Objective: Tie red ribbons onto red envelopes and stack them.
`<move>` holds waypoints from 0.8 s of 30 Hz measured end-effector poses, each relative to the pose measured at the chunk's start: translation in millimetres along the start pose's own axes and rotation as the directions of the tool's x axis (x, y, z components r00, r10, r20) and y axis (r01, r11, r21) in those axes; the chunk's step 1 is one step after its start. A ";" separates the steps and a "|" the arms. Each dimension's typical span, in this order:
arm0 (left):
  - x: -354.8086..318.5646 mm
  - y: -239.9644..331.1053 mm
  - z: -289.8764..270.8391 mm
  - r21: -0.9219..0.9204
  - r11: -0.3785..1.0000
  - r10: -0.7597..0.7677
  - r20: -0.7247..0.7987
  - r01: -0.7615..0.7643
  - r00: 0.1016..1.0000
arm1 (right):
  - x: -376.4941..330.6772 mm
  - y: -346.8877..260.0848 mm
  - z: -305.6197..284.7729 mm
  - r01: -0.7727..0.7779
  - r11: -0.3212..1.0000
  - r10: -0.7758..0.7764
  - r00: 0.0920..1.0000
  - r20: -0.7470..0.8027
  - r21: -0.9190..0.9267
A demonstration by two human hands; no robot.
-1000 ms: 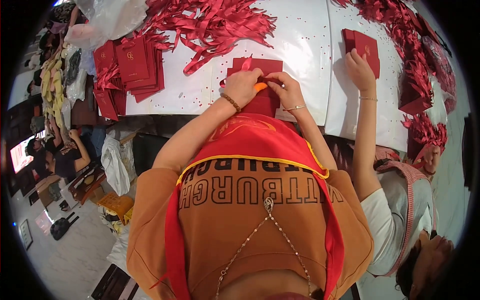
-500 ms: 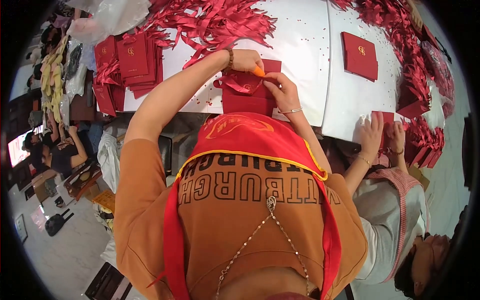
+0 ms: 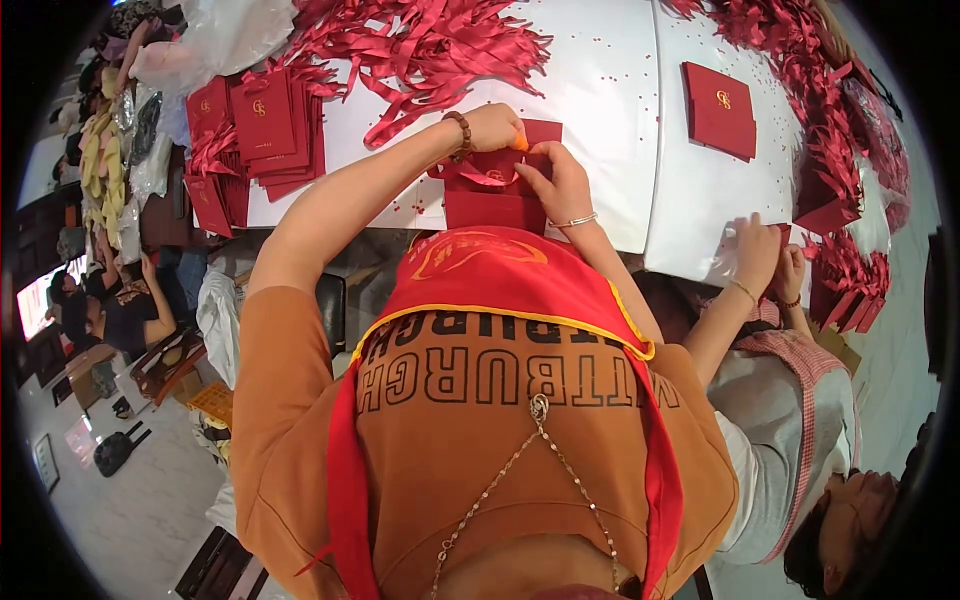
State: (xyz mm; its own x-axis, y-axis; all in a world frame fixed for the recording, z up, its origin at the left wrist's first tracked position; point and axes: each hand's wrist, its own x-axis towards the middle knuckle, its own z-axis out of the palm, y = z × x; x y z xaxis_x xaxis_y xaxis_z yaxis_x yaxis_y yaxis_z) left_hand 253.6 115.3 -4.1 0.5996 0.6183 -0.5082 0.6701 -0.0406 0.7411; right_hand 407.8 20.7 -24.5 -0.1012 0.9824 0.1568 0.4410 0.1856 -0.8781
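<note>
Left hand (image 3: 495, 128): curled at orange piece (image 3: 521, 143)
Right hand (image 3: 562, 188): half-curled; both grips unclear
Bag (image 3: 490, 211): by desk (image 3: 612, 175) edge; room rightward

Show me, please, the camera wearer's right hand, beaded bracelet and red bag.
Right hand (image 3: 564, 182): head view, on its back.
Beaded bracelet (image 3: 465, 136): head view, on its middle beads.
Red bag (image 3: 492, 212): head view, on its lower panel.

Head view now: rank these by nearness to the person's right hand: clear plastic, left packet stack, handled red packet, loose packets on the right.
From the right hand:
1. Handled red packet, just to its left.
2. Loose packets, off to its right.
3. Left packet stack, well to its left.
4. Clear plastic, beyond that stack, upper left.
</note>
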 end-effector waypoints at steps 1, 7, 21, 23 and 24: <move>0.2 -1.8 -0.4 0.000 1.000 -0.003 -0.004 0.003 1.000 | 0.2 1.4 1.3 0.003 1.000 -0.003 1.000 0.003 0.002; -8.7 10.9 -11.4 -0.053 0.998 -0.025 0.142 0.033 0.990 | -0.3 5.1 2.5 -0.069 0.992 0.068 0.998 0.008 0.102; 11.6 -6.5 -8.1 -0.206 0.979 -0.040 -0.211 -0.004 0.977 | -3.4 -1.0 -5.5 -0.024 0.996 0.020 0.998 0.052 0.085; 13.8 0.6 -2.9 -0.339 0.938 -0.134 -0.162 0.072 0.978 | -3.2 -0.7 -7.0 0.013 0.997 -0.019 0.998 0.065 0.079; 15.6 0.1 0.6 -0.328 0.939 -0.168 -0.175 0.103 0.970 | -2.9 -0.9 -8.3 0.052 0.996 -0.058 0.995 0.083 0.075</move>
State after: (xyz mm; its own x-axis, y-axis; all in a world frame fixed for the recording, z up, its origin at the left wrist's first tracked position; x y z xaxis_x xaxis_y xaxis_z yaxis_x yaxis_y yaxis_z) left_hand 263.3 124.5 -12.1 0.3926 0.7442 -0.5404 0.5475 0.2829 0.7875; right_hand 415.1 17.9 -20.5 -0.1999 0.9650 0.1696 0.3669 0.2342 -0.9003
